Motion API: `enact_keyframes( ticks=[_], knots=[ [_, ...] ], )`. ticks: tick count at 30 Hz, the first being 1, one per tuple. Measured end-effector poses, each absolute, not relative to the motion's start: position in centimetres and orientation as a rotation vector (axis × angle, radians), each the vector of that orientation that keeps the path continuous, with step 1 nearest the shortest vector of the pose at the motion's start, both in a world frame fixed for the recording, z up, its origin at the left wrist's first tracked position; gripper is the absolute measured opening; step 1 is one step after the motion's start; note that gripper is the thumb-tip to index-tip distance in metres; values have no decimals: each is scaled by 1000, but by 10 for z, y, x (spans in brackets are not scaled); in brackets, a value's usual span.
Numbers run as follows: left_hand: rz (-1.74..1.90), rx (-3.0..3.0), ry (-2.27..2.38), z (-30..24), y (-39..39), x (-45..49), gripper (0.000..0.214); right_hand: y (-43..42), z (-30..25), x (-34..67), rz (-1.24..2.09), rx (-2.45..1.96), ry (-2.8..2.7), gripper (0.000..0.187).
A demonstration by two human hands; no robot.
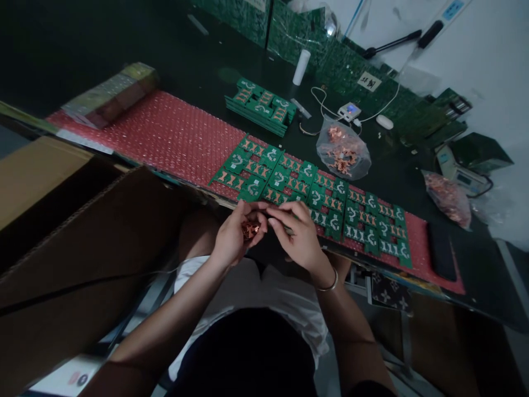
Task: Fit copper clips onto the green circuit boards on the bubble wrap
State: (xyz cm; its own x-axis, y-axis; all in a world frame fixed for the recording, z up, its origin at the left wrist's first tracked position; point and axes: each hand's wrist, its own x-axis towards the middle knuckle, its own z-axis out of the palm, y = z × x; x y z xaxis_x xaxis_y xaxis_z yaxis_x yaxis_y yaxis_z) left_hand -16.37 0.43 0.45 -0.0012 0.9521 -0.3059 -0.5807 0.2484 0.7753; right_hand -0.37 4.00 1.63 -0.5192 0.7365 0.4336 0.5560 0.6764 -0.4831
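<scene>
My left hand [232, 236] is curled around a small heap of copper-coloured metal pieces [250, 230], in front of the table edge. My right hand [302, 236] is beside it, thumb and forefinger pinched together close to the left fingertips. Whatever sits in that pinch is too small to make out. Just beyond my hands, a row of green circuit boards [290, 177] lies on red bubble wrap [182, 129]. Copper pieces sit on many of the boards; some front rows show bare silvery pads instead.
Behind the row stands a stack of green boards [260, 107]. Clear bags of copper pieces [344, 151] [446, 198] lie farther right. A black phone [441, 251] rests at the right end, a taped block [111, 94] at the left. An open cardboard box [82, 220] is at my left.
</scene>
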Motion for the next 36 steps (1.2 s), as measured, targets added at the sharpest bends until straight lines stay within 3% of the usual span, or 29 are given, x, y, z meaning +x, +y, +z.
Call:
enact_keyframes(
  ticks=[7,14,22,28,36],
  knots=[
    [1267,451,970,8,5,-155,61,27,29,-7,501,-936,-2335,18],
    [1211,468,977,4,5,-151,68,24,28,-2,493,-885,-2407,22],
    [1148,349,864,4,9,-145,56,24,24,0,462,-875,-2307,11],
    [1113,384,798,11,14,-138,44,29,26,10,672,-1026,-1897,10],
    [1124,517,778,16,11,-126,33,30,19,16,1187,-1146,-1513,27]
  ],
)
